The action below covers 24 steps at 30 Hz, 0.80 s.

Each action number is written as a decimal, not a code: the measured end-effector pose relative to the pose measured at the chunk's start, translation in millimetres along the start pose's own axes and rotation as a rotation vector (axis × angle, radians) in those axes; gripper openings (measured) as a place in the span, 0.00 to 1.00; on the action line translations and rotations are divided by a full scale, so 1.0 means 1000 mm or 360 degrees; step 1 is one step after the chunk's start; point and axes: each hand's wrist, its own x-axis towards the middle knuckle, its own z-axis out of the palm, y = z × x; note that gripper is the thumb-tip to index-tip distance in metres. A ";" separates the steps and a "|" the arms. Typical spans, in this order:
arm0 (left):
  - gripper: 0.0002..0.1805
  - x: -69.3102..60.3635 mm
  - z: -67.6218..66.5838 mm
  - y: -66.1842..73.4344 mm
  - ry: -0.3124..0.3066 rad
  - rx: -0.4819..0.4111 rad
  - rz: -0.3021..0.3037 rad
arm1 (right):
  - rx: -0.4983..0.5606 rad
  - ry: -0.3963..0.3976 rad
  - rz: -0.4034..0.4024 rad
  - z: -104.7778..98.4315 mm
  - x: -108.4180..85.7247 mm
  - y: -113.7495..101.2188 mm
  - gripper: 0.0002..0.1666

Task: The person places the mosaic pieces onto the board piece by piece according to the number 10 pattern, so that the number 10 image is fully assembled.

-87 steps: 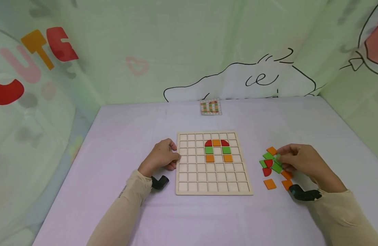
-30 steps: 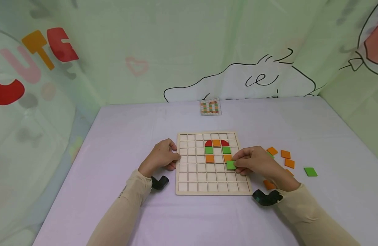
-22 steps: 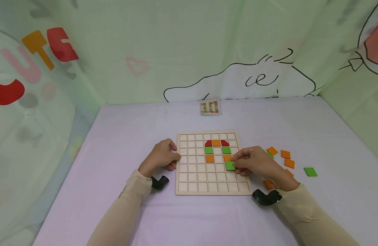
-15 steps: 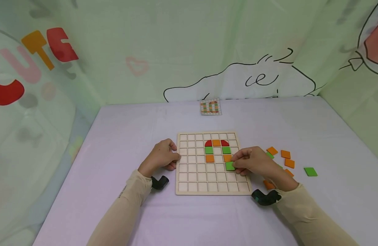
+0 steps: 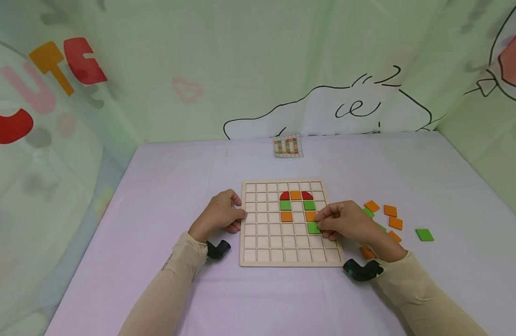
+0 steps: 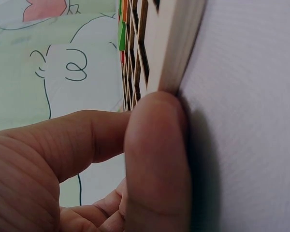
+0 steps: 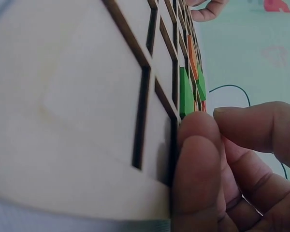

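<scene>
A wooden grid board lies on the table, with red, orange and green tiles forming an arch in its upper part. My left hand holds the board's left edge; in the left wrist view its thumb lies against the rim and the index fingertip is at the grid side. The right hand pinches a green square tile by its right side, in the cell below the arch's right orange tile. Seen from the right wrist, that green tile stands slightly above the grid, partly behind the fingertips.
Orange tiles and green tiles lie loose right of the board, some partly hidden by my right hand. A small printed pattern card lies at the table's back edge. Black wrist devices are on both wrists.
From the loose tiles, my right hand has moved left to the board with a green tile, which then shifted slightly left and down. Loose tiles are spread differently, and the left hand stayed put.
</scene>
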 end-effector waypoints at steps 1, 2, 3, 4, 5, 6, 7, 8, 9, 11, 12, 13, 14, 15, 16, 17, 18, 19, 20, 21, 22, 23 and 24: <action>0.14 0.000 0.000 0.000 0.0000 0.0000 0.0000 | 0.0005 -0.0003 -0.0007 0.000 0.000 0.000 0.11; 0.14 0.000 0.000 0.000 0.0001 0.0000 -0.0001 | 0.0010 -0.0006 -0.0014 0.000 0.000 0.000 0.11; 0.14 0.000 0.000 0.000 0.0000 -0.0001 -0.0001 | 0.0015 -0.0007 -0.0020 0.000 0.000 0.001 0.11; 0.14 0.000 0.000 0.000 -0.0001 -0.0001 -0.0001 | 0.0020 -0.0008 -0.0023 0.000 0.000 0.001 0.11; 0.14 0.000 0.000 0.000 -0.0002 -0.0001 -0.0002 | 0.0021 -0.0007 -0.0026 0.000 0.000 0.001 0.11; 0.14 0.000 0.000 0.000 -0.0004 -0.0001 0.0000 | 0.0023 -0.0008 -0.0028 0.000 -0.001 0.001 0.11; 0.14 0.000 0.000 0.000 -0.0005 -0.0001 0.0000 | 0.0029 -0.0005 -0.0024 0.000 -0.001 0.001 0.11; 0.14 -0.001 0.000 0.000 -0.0006 0.0001 0.0001 | 0.0035 -0.0003 -0.0021 -0.001 -0.002 0.001 0.11; 0.14 -0.001 0.000 0.000 -0.0006 0.0003 0.0004 | 0.0037 0.0002 -0.0019 -0.001 -0.002 0.000 0.12; 0.14 -0.001 0.000 0.000 -0.0007 0.0008 0.0003 | 0.0033 0.0012 -0.0019 -0.003 -0.004 0.000 0.12; 0.14 -0.002 0.000 0.000 -0.0008 0.0009 0.0001 | 0.0034 0.0020 -0.0017 -0.004 -0.006 0.000 0.13; 0.14 -0.002 0.000 0.000 -0.0010 0.0012 0.0001 | 0.0030 0.0032 -0.0014 -0.006 -0.007 -0.001 0.13; 0.14 -0.002 0.001 0.000 -0.0010 0.0015 0.0000 | 0.0016 0.0044 -0.0015 -0.008 -0.009 -0.001 0.13; 0.14 -0.002 0.001 0.000 -0.0011 0.0017 -0.0001 | -0.0002 0.0058 -0.0017 -0.011 -0.011 -0.001 0.14; 0.14 -0.002 0.001 0.000 -0.0011 0.0018 -0.0002 | -0.0022 0.0074 -0.0024 -0.015 -0.012 0.000 0.14; 0.14 -0.002 0.001 0.000 -0.0013 0.0021 -0.0001 | -0.0035 0.0090 -0.0035 -0.019 -0.013 0.001 0.15; 0.14 -0.002 0.001 0.000 -0.0014 0.0024 0.0001 | -0.0044 0.0110 -0.0036 -0.023 -0.014 0.001 0.16; 0.14 -0.002 0.001 0.000 -0.0016 0.0025 0.0002 | -0.0063 0.0131 -0.0032 -0.028 -0.014 0.002 0.17; 0.14 -0.002 0.000 0.001 -0.0016 0.0024 0.0002 | -0.0074 0.0151 -0.0032 -0.033 -0.015 0.003 0.18; 0.14 -0.001 0.000 0.001 -0.0018 0.0024 0.0003 | -0.0079 0.0166 -0.0033 -0.038 -0.016 0.004 0.19; 0.14 -0.001 0.000 0.001 -0.0019 0.0024 0.0004 | -0.0083 0.0182 -0.0038 -0.044 -0.016 0.006 0.19; 0.14 -0.001 -0.001 0.000 -0.0020 0.0026 0.0005 | -0.0079 0.0202 -0.0029 -0.049 -0.016 0.008 0.20; 0.14 -0.001 -0.001 0.000 -0.0019 0.0026 0.0006 | -0.0079 0.0224 -0.0012 -0.053 -0.017 0.010 0.21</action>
